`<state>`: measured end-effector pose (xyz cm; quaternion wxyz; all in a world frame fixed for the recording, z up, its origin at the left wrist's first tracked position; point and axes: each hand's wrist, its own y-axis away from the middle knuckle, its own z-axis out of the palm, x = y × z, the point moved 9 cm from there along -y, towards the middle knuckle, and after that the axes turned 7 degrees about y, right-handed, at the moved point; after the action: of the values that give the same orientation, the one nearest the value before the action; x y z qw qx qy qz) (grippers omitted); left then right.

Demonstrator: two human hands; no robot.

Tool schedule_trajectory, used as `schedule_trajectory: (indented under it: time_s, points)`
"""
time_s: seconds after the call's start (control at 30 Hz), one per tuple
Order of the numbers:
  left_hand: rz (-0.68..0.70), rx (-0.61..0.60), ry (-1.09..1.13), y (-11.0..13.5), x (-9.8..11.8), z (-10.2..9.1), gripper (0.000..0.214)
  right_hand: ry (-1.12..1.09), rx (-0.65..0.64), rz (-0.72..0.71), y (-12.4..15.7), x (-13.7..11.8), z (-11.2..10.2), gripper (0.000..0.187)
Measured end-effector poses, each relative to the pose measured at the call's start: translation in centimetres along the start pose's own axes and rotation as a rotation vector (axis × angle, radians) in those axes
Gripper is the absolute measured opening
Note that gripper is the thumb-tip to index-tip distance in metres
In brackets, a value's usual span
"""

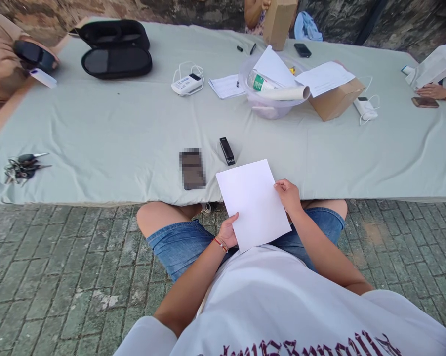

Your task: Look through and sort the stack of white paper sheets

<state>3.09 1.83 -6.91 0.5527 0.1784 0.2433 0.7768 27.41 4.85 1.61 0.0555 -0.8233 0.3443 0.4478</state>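
Note:
A blank white sheet of paper [255, 206] is held over my lap, its far edge reaching over the table's near edge. My left hand [228, 231] grips its lower left side, thumb on top and the other fingers hidden beneath. On the upper right edge, my right hand [287, 194] pinches the paper between thumb and fingers. Just beyond the sheet lies a black stapler [227, 151]. To the stapler's left is a dark, pixelated flat object [192, 169] whose kind I cannot make out.
A cloth-covered table [134, 128] spans the view. On it are keys [24, 168], an open black case [115, 54], a white corded device [187, 84], a plastic basin [270, 110] with papers and a bottle, and a cardboard box [336, 101]. Other people sit around the table.

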Motion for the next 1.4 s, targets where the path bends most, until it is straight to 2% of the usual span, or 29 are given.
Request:
schedule_trajectory:
  time_s: [0.1,0.17,0.23,0.3,0.37,0.53,0.77,1.1,1.4]
  points:
    - [0.011,0.026,-0.011,-0.4,0.1,0.3,0.052,0.038,-0.019,-0.034,-0.5,-0.4,0.1,0.024]
    - [0.075,0.088,-0.036,-0.6,0.5,0.2,0.05,0.066,-0.017,-0.047,-0.7,-0.6,0.0,0.023]
    - [0.242,0.191,-0.078,-0.3,1.7,-0.2,0.045,0.092,-0.011,-0.051,-0.7,-0.6,0.0,0.023]
    - [0.469,0.28,-0.126,0.7,3.3,-0.3,0.039,0.109,-0.006,-0.053,-0.5,-0.6,0.0,0.023]
    - [0.648,0.312,-0.182,2.0,4.4,0.2,0.035,0.116,0.003,-0.056,-0.3,-0.6,-0.1,0.022]
    - [0.825,0.358,-0.347,3.3,5.6,1.6,0.031,0.09,0.056,-0.053,0.2,-0.7,-0.7,0.022]
    - [0.831,0.363,-0.45,2.8,6.0,2.7,0.035,0.036,0.12,-0.07,0.3,-0.5,-1.6,0.024]
    - [0.743,0.343,-0.341,2.0,5.3,1.6,0.032,0.016,0.096,-0.057,0.4,0.3,-1.2,0.025]
    - [0.758,0.326,-0.368,2.6,5.1,2.5,0.032,-0.013,0.068,-0.059,0.6,0.0,-1.1,0.026]
